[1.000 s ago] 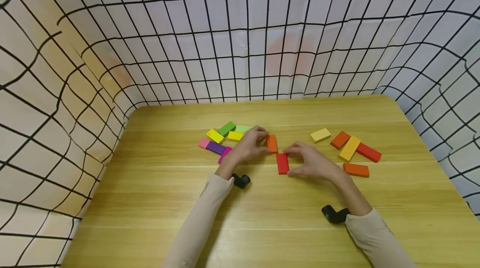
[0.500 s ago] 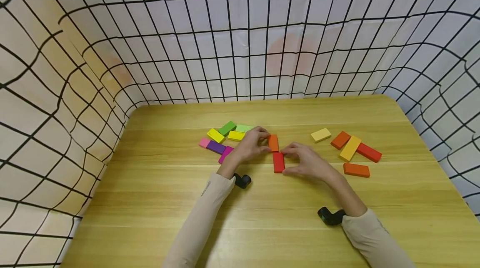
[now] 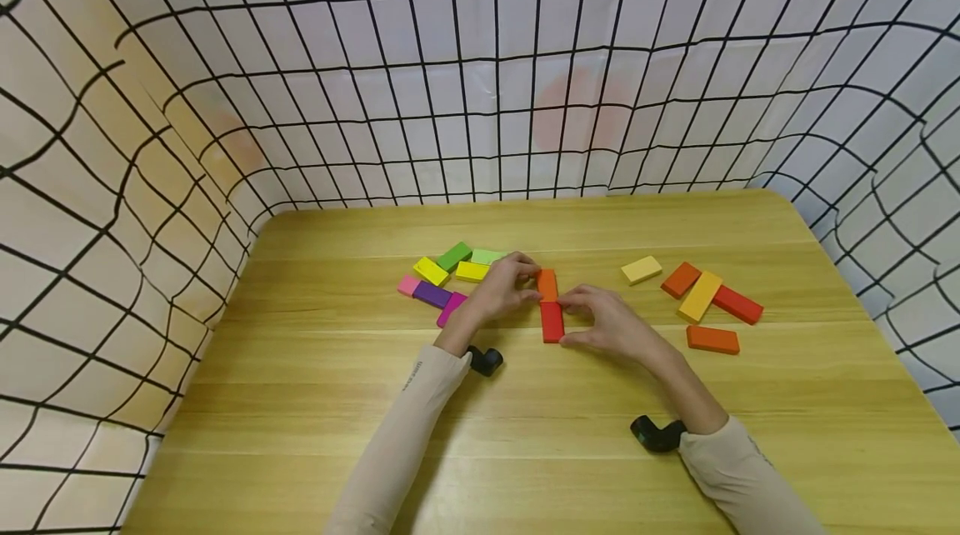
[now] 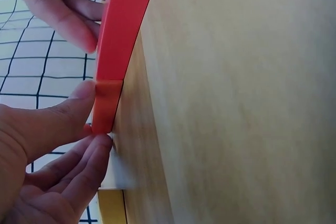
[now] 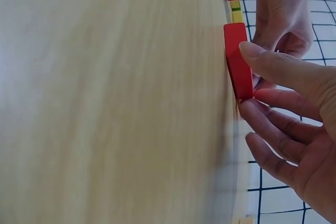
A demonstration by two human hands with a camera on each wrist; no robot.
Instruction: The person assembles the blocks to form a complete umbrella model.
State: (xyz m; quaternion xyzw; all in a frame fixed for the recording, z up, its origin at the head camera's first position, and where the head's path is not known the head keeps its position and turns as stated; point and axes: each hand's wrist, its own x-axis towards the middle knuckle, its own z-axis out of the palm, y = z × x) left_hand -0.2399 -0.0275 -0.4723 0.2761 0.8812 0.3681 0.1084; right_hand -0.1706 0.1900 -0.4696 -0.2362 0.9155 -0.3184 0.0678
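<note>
Two flat blocks lie end to end mid-table in the head view: an orange block on the far side and a red block on the near side, their short ends touching. From the left, my left hand holds the orange block between thumb and fingertips, which the left wrist view shows near its two ends. My right hand grips the red block from the right. In the right wrist view, the thumb lies on one end of the red block and fingertips meet the other end.
Beyond my left hand lie green, yellow, purple, pink and magenta blocks. At the right are a pale yellow block, a yellow-orange block, red and orange ones. A black-grid curtain surrounds the table.
My right hand has slid the red block left and slightly away, until its end meets the orange block. The orange block has shifted a little right; my left hand barely moved.
</note>
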